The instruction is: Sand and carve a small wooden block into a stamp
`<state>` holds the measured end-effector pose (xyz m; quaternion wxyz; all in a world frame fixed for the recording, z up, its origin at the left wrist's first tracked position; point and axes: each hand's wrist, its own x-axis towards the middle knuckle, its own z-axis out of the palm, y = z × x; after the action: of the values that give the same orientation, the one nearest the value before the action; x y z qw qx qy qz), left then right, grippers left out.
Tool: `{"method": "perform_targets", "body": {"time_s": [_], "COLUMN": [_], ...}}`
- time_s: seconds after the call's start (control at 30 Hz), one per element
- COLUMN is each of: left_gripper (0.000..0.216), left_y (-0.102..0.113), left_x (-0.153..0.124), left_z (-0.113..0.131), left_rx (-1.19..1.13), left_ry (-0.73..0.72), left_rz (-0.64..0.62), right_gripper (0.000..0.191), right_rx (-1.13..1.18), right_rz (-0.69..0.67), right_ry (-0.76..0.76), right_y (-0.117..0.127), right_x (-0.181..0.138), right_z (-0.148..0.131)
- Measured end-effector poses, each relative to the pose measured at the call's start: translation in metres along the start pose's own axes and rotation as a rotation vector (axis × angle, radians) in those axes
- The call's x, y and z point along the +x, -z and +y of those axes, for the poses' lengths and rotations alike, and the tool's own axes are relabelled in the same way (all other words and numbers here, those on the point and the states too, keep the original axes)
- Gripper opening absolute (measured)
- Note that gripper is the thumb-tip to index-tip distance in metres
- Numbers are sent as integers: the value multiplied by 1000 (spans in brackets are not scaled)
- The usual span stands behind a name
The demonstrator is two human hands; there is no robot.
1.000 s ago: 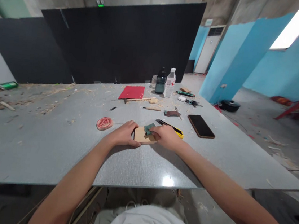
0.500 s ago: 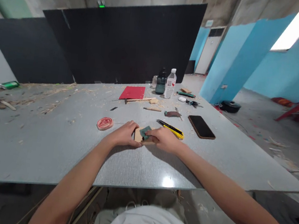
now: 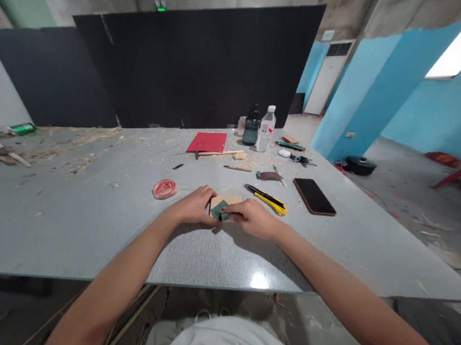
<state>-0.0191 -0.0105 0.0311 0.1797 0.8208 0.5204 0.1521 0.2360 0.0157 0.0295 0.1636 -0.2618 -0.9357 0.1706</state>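
Green sandpaper [image 3: 217, 209] now lies over the near left corner of the wooden block [image 3: 234, 200], having slid left and nearer from the middle of the face, so the far right part is bare and the rubbing seems to be spreading across the surface. The block lies flat near the front edge of the table [image 3: 94, 217], between the hands; its long axis appears to run left to right, though the right end is partly hidden. The left hand [image 3: 197, 205] grips the left end, thumb on the near side; the right hand [image 3: 255, 218] pinches the sandpaper, its curled edge facing near, with a yellow utility knife [image 3: 271, 201] just beyond
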Motion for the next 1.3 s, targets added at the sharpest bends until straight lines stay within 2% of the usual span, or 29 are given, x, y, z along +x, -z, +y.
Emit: {"method": "perform_targets", "body": {"time_s": [0.2, 0.43, 0.63, 0.83, 1.03, 1.2, 1.3], "left_gripper": [65, 63, 66, 64, 66, 65, 65], "left_y": [2, 1, 1, 1, 2, 0, 2], "left_x": [-1, 0, 0, 0, 0, 0, -2], "left_z": [2, 2, 1, 2, 0, 0, 3], "left_rx": [3, -15, 4, 2, 3, 2, 11], "left_ry": [29, 9, 29, 12, 27, 16, 20], "left_rz": [-19, 3, -11, -7, -17, -5, -3], "right_gripper": [39, 34, 40, 34, 39, 37, 35], "right_rx": [-96, 51, -103, 107, -106, -56, -51], "right_rz": [119, 28, 122, 20, 113, -1, 20], "right_ry": [-166, -9, -222, -21, -188, -41, -70], "right_y": [4, 2, 3, 0, 6, 5, 5], "right_x": [3, 0, 3, 0, 3, 0, 1], "right_z": [16, 5, 16, 6, 17, 8, 6]}}
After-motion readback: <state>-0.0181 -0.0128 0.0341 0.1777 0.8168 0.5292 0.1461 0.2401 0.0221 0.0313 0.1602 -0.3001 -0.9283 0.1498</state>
